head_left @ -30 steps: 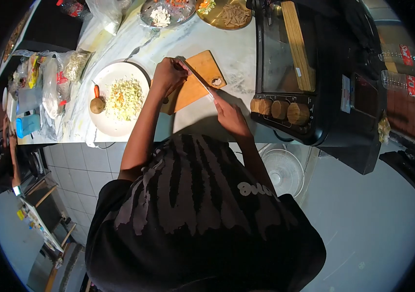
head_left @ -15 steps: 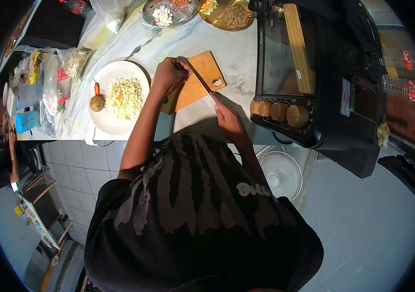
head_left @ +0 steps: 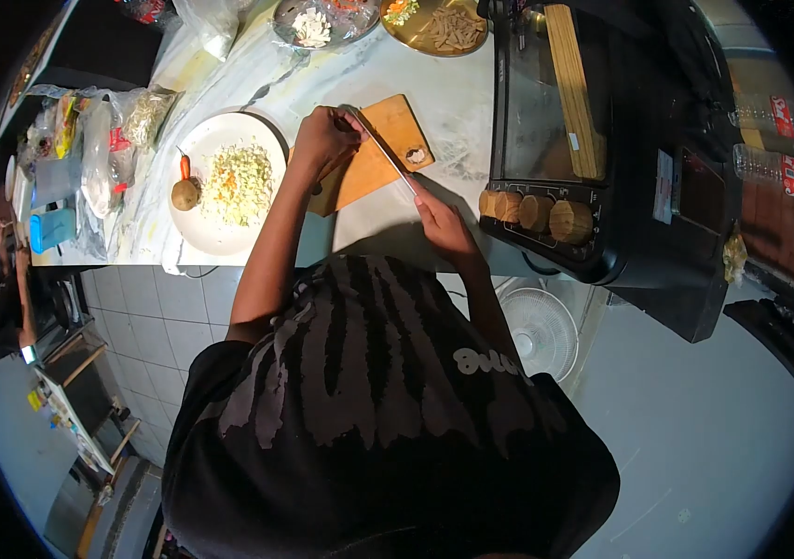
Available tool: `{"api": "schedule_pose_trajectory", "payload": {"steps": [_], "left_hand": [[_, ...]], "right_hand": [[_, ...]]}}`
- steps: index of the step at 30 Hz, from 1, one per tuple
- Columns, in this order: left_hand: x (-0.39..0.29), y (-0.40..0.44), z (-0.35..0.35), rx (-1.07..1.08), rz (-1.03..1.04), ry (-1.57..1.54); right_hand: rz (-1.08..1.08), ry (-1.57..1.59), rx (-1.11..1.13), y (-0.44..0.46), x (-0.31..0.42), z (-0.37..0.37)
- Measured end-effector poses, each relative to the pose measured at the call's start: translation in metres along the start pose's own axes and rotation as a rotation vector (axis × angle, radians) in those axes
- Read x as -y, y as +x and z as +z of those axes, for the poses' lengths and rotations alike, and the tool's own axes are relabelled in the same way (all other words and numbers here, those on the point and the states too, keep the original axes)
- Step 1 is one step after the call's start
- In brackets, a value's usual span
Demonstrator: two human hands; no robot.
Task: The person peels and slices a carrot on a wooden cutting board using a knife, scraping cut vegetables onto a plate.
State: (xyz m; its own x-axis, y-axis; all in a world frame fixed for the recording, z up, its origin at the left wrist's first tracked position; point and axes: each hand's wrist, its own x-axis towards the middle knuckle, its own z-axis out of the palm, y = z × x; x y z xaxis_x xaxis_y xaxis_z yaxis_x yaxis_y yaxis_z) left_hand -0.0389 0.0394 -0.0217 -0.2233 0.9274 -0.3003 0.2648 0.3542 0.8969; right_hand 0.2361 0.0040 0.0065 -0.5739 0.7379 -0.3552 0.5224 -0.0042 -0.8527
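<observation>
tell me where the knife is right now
In the head view, the knife is in the right hand, its blade slanting across the wooden board, with its far end beside the left hand.

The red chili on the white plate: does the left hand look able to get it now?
Probably yes: only the low chopped pile seems between the left hand and the red chili. But the hand is occupied at the cutting board, close to the knife.

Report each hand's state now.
Left hand: curled over the cutting board; whether holding anything cannot be told.
Right hand: closed, holding the knife.
</observation>
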Motion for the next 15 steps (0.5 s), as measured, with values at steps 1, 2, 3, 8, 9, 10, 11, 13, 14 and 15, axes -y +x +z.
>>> {"api": "schedule_pose_trajectory", "payload": {"steps": [1,2,3,8,9,10,11,13,14,15], "left_hand": [[-0.003,-0.001,-0.001,0.0,-0.002,0.0],[-0.007,-0.002,-0.001,0.003,-0.018,0.071],[-0.011,-0.003,-0.002,0.006,-0.032,0.143],[-0.017,-0.006,-0.002,-0.01,-0.015,0.174],[-0.018,-0.007,-0.002,-0.007,-0.028,0.174],[-0.019,-0.007,-0.003,-0.007,-0.03,0.173],[-0.021,-0.008,-0.003,0.002,-0.039,0.15],[-0.017,-0.007,-0.002,0.014,-0.048,0.126],[-0.012,-0.004,-0.001,0.017,-0.031,0.102],[-0.008,-0.002,-0.001,0.02,-0.014,0.077]], "right_hand": [[0.001,0.0,0.002,0.001,-0.003,0.001],[-0.027,0.035,0.002,0.002,-0.008,0.002],[-0.055,0.069,0.002,0.002,-0.007,0.001],[-0.082,0.054,0.014,0.002,-0.012,-0.003],[-0.109,0.05,0.005,0.002,-0.013,-0.002],[-0.107,0.05,0.007,0.003,-0.013,-0.002],[-0.102,0.079,0.006,0.004,-0.014,-0.002],[-0.096,0.108,0.003,0.004,-0.008,-0.003],[-0.057,0.095,0.036,0.004,-0.005,-0.006],[-0.019,0.081,0.069,0.004,-0.004,-0.009]]}}
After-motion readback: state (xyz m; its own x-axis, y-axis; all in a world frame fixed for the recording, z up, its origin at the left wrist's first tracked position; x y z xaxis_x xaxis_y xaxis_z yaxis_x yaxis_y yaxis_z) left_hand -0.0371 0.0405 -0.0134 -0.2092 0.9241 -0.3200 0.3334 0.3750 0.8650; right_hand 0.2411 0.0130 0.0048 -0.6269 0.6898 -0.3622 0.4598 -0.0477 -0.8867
